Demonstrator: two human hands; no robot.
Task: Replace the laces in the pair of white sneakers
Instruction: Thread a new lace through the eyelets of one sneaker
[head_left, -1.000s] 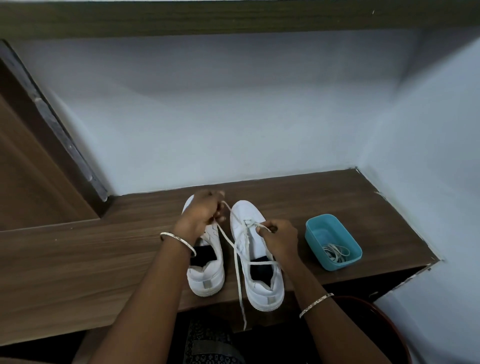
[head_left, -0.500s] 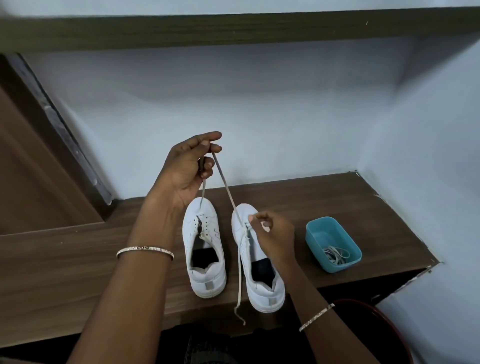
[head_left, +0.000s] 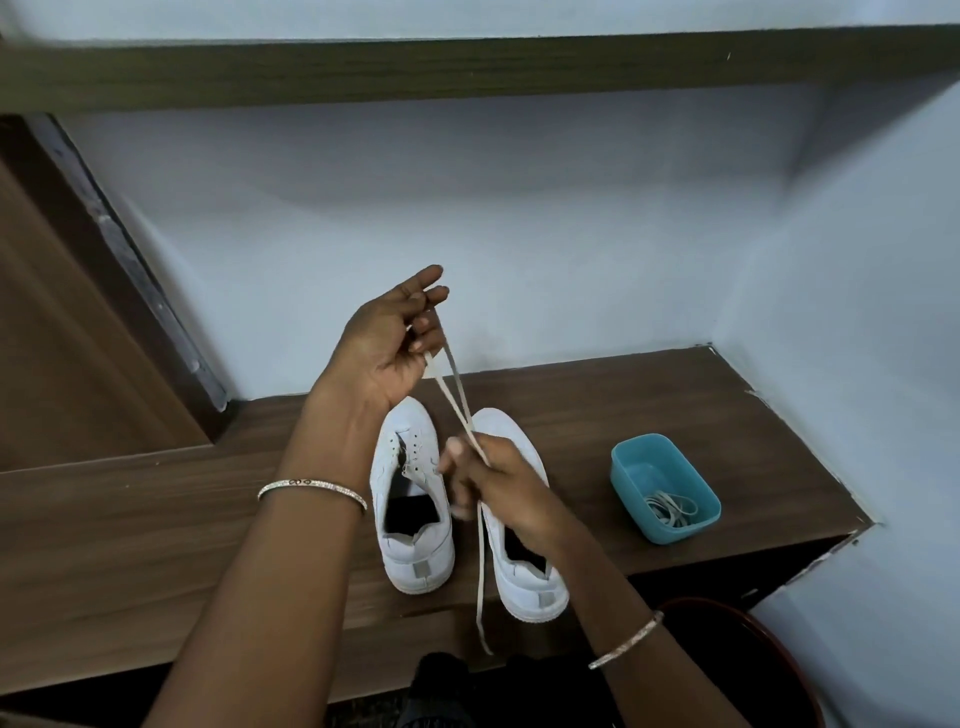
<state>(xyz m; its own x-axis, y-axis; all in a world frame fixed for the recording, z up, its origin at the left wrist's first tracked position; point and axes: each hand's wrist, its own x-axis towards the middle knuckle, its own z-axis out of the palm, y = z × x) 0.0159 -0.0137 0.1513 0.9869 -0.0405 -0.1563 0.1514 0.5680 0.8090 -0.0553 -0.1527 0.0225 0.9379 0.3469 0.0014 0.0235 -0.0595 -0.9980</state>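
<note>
Two white sneakers stand side by side on the wooden shelf (head_left: 156, 519), toes toward the wall. The left sneaker (head_left: 410, 499) has bare eyelets. The right sneaker (head_left: 524, 571) is partly hidden under my right hand (head_left: 498, 488). A white lace (head_left: 457, 395) runs taut from my raised left hand (head_left: 395, 343), which pinches its upper part, down to my right hand, which grips it above the right sneaker. The lace's loose end (head_left: 482, 597) hangs past the shelf's front edge.
A teal plastic tub (head_left: 670, 519) holding coiled white laces (head_left: 670, 506) sits on the shelf to the right of the sneakers. White walls close the back and right side. A dark red round rim (head_left: 779, 649) shows below the shelf at bottom right.
My left hand rose from the sneakers, drawing the lace up and out of the right sneaker. My right hand shifted from the eyelets to gripping the lace just above the shoe.
</note>
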